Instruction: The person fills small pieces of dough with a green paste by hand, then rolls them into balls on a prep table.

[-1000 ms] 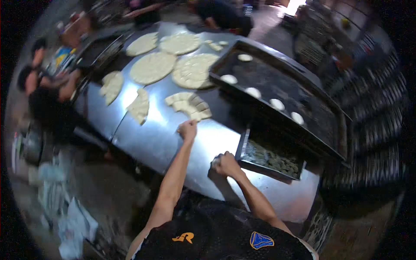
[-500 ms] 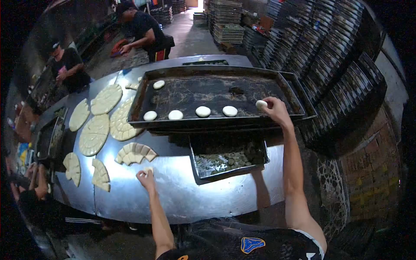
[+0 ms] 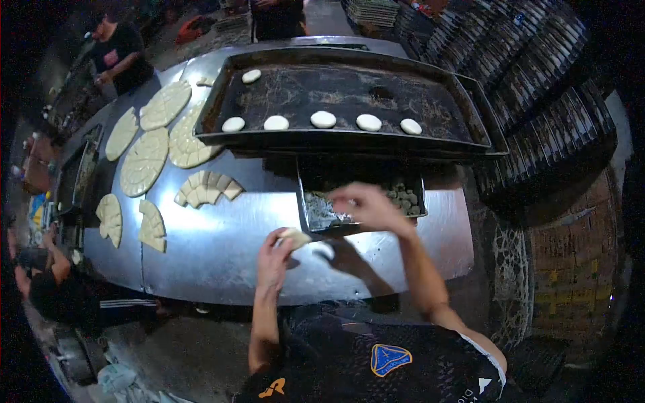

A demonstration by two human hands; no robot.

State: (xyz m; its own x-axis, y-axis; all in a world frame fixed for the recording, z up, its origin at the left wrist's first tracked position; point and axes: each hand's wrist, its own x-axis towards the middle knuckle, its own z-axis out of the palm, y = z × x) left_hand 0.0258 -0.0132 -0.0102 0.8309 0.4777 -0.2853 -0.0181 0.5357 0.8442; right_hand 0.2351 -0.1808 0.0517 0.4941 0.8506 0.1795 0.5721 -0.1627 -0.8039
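Observation:
My left hand (image 3: 272, 260) is closed on a small pale dough piece (image 3: 294, 237), held over the metal table's near side. My right hand (image 3: 373, 207) is over the smaller tray (image 3: 308, 216), its fingers blurred by motion; whether they grip anything, I cannot tell. Dark round lumps (image 3: 405, 199) and white powder fill that tray. Beyond it, a large dark baking tray (image 3: 342, 140) carries a row of flattened dough rounds (image 3: 323, 119) along its near edge, plus a lone round (image 3: 251, 76) at its far left.
Scored dough sheets (image 3: 144, 161) and a cut dough fan (image 3: 208, 187) lie on the table's left (image 3: 188, 262). Stacked trays (image 3: 537, 134) stand at the right. A person (image 3: 121, 57) is at the far left, another person's torso (image 3: 279, 19) at the back, and another's arm (image 3: 59, 262) at the left.
My right hand has let go of a dough round at the big tray's front right and moved over the smaller tray. My left hand has moved right with its dough piece. The view tilted down.

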